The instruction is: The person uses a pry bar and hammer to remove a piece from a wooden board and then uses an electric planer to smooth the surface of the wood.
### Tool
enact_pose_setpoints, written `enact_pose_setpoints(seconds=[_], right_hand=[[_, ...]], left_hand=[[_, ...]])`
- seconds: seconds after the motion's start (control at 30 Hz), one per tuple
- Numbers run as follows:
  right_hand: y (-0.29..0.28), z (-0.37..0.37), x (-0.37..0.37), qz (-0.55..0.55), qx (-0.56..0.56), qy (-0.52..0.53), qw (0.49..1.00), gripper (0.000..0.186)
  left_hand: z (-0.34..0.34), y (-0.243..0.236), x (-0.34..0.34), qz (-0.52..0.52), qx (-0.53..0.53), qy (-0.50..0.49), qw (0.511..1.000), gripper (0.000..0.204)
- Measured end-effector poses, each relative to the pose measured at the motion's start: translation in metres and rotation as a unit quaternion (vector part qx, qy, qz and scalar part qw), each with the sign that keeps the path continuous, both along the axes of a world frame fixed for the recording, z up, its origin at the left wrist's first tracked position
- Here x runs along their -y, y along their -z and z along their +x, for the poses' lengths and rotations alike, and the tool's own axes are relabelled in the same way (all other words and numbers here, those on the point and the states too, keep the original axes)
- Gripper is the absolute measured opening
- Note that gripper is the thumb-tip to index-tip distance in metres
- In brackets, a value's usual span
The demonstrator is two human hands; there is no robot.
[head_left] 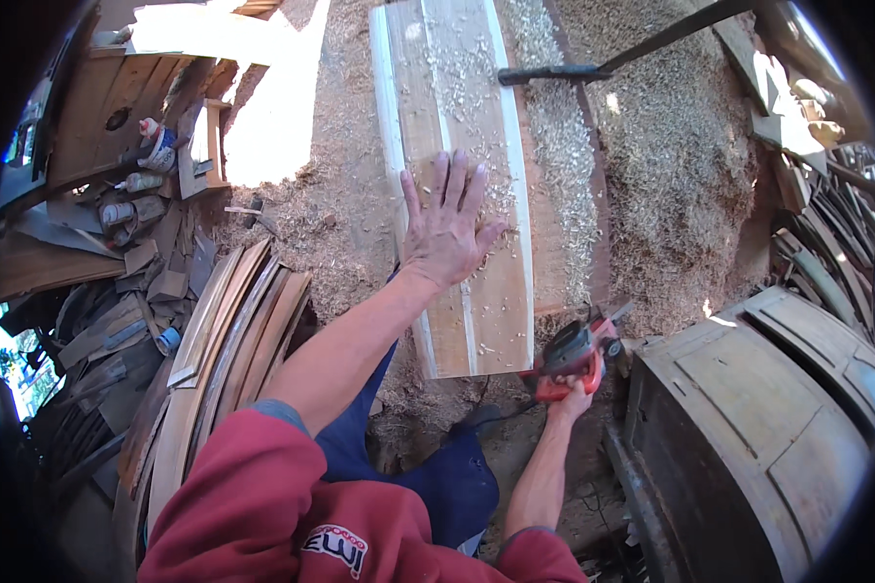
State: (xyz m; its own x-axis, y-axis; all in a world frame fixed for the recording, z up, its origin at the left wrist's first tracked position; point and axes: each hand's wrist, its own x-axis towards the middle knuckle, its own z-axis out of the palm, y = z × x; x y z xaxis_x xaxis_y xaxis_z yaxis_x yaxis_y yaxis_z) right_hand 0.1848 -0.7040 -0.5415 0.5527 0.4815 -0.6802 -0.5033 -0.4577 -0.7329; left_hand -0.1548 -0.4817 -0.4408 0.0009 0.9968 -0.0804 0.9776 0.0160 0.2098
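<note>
Taking the middle of the panel as the clock centre, we begin with the hands. The left hand (pixel 442 238) is spread, palm down, on the long brown wooden panel with pale stripes (pixel 496 311); it grips nothing. The right hand (pixel 569 398), at five o'clock, is closed around the handle of the red and black electric hand planer (pixel 569 355), just beside the near right corner of the panel. We cannot tell whether the planer touches it.

We think the first danger is slipping: the loose pale curled shavings (pixel 462 112) around the left hand could let the palm slide, and we see no clamp at the near end of the panel. If the planer came up running while the fingers lie on the surface, its blade could reach them.

At six o'clock, the thin black cable (pixel 508 416) passes close to the blue trouser leg (pixel 447 471), so a step could catch it and pull the tool sideways.

Further out, at four o'clock, the grey-brown wooden cabinet (pixel 749 398) could stop the right elbow if it swings wide. At one o'clock, the dark narrow bar (pixel 554 74) reaches over the panel's edge, and a long stroke could hit it.
</note>
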Motion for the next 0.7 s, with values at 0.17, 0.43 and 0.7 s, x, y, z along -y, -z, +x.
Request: enact_pose_setpoints(seconds=[0.17,0.43,0.7], right_hand=[[-0.122,-0.055,0.092,0.027,-0.021,0.017,0.999,0.036],[-0.239,-0.122,0.173,-0.074,0.026,-0.09,0.993,0.02],[-0.244,-0.175,0.226,-0.236,0.076,-0.272,0.93,0.015]], left_hand=[[-0.019,-0.031,0.101,-0.014,0.104,0.173,0.979,0.069],[-0.048,-0.072,0.222,0.025,0.203,-0.107,0.973,0.055],[-0.085,-0.044,0.254,-0.009,0.276,-0.177,0.945,0.048]])
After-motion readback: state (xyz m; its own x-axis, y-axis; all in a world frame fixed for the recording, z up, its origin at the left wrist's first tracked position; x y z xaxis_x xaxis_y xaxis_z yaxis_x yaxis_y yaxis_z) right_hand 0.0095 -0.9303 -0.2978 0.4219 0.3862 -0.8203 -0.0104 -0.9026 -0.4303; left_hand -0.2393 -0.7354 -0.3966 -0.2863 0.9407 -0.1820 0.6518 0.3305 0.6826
